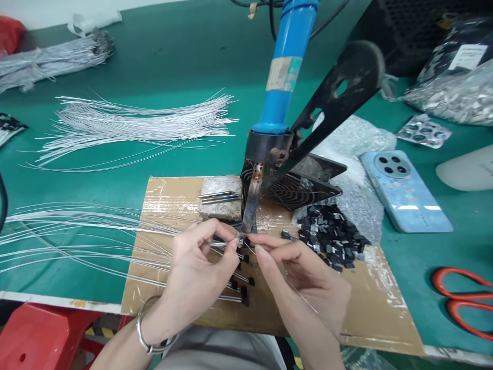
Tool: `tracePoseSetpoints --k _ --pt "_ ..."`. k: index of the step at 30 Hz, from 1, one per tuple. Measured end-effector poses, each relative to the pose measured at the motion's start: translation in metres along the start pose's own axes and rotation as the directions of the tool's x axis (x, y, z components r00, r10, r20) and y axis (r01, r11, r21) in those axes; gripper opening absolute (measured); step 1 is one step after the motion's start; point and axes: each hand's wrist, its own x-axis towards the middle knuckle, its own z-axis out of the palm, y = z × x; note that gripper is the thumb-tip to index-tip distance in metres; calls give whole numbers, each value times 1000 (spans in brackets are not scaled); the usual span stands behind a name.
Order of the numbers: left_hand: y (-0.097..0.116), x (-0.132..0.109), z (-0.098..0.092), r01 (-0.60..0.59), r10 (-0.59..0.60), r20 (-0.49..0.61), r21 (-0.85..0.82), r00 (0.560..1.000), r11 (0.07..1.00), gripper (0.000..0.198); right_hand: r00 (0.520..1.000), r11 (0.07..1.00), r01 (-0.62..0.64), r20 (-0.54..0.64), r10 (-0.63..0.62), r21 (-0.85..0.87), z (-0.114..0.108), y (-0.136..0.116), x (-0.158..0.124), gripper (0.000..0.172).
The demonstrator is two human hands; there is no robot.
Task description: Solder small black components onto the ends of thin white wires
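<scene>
A blue-handled soldering iron (283,77) is clamped in a black stand (339,87), its tip pointing down. Just below the tip, my left hand (198,275) pinches the end of a white wire between thumb and forefinger; the small joint there is partly hidden. My right hand (308,282) is closed on a thin solder wire (302,297), whose end reaches toward the iron's tip from the right. Beneath my hands, white wires tipped with small black pieces (244,296) lie on a cardboard sheet (379,303).
A heap of small black parts (331,234) lies right of the iron, near a fan (285,190). Loose white wires (142,121) are spread at the back left. A blue phone (408,198) and red-handled scissors (458,298) lie on the right.
</scene>
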Motion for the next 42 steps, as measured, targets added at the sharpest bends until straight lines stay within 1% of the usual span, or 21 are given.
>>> tracePoseSetpoints --k 12,20,26,30,34,36,38,39,41,42 --pt "-1 0 1 16 -16 -3 21 1000 1000 9 1000 1000 -3 -10 3 -14 0 2 1 20" --pt "0 4 0 61 -61 -14 44 998 997 10 1000 1000 10 -12 -10 -29 1 2 2 20" --pt "3 5 1 80 -80 -22 34 997 996 10 1000 1000 -9 -24 9 6 1 1 2 21" --pt "3 4 1 68 -68 -18 42 998 997 10 1000 1000 -15 -24 15 -5 2 1 1 21" --pt "-5 0 -3 27 -29 29 90 999 996 11 1000 999 -23 -14 24 36 1 2 2 22" --pt "-11 -3 -5 1 -12 66 162 998 987 13 996 999 -4 -88 7 43 -5 5 5 17" --pt "-18 -7 -8 -68 47 97 223 994 972 14 975 999 18 -222 -7 48 -17 9 8 11" --pt "-21 -10 -9 -126 103 103 244 989 961 13 963 995 12 -269 14 94 -25 12 10 15" --pt "-27 -16 -14 -260 241 102 285 965 922 11 947 961 24 -316 66 274 -44 20 12 28" --pt "-29 -19 -17 -316 302 94 312 949 896 13 942 941 5 -318 109 338 -54 25 13 41"
